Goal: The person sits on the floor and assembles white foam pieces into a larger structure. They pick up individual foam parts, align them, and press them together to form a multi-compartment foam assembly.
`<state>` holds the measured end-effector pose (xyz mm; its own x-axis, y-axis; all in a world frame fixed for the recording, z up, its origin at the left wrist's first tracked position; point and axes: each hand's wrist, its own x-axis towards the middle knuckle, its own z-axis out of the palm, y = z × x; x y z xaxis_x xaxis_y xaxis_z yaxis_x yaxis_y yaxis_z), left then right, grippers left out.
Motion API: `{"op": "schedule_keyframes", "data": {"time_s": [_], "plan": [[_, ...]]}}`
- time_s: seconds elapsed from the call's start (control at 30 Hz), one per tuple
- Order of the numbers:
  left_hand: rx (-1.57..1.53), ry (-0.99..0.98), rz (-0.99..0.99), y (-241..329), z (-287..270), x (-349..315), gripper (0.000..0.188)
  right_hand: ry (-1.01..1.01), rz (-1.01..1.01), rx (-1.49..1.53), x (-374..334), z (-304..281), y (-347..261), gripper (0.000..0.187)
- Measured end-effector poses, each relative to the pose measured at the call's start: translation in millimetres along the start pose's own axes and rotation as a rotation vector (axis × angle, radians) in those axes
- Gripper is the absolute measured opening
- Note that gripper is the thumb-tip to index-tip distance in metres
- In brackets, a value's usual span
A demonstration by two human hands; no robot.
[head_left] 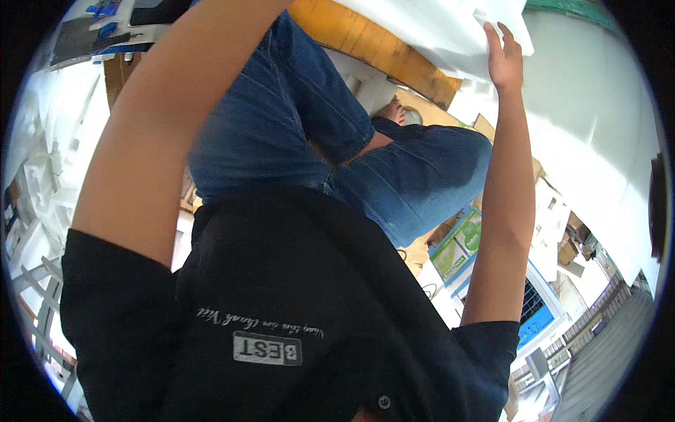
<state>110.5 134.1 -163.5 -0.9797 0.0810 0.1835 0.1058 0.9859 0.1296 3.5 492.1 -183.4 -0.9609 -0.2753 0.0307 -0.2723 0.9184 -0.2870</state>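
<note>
My right hand reaches up at the top right, its thumb and fingers apart, against a white block or sheet that looks like foam. Its fingertips lie at the right part of that white piece, near a small greyish bit whose kind I cannot make out. My left forearm runs up and out past the top edge, so my left hand is hidden from view. Below the white piece runs a worn yellow-orange beam, which may be wood.
My bent legs in jeans fill the middle. At the right hangs or stands a large pale sheet. A green and blue printed box lies beside my right arm. White scraps and grey bars are at the left.
</note>
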Motion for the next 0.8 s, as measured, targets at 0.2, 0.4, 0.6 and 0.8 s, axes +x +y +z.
{"op": "schedule_keyframes", "data": {"time_s": [0.2,0.4,0.6,0.8], "plan": [[0.031,0.013,-0.012,0,2,6,0.085,0.001,-0.039,-0.011,11,6,11,0.084],[-0.076,0.087,-0.043,-4,9,7,0.075,0.027,-0.056,-0.061,8,5,3,0.081],[-0.087,0.081,-0.075,-6,12,4,0.073,0.037,-0.097,-0.046,6,3,-4,0.079],[-0.138,0.049,-0.103,-4,11,8,0.080,0.031,-0.087,-0.062,3,-3,-4,0.072]]}}
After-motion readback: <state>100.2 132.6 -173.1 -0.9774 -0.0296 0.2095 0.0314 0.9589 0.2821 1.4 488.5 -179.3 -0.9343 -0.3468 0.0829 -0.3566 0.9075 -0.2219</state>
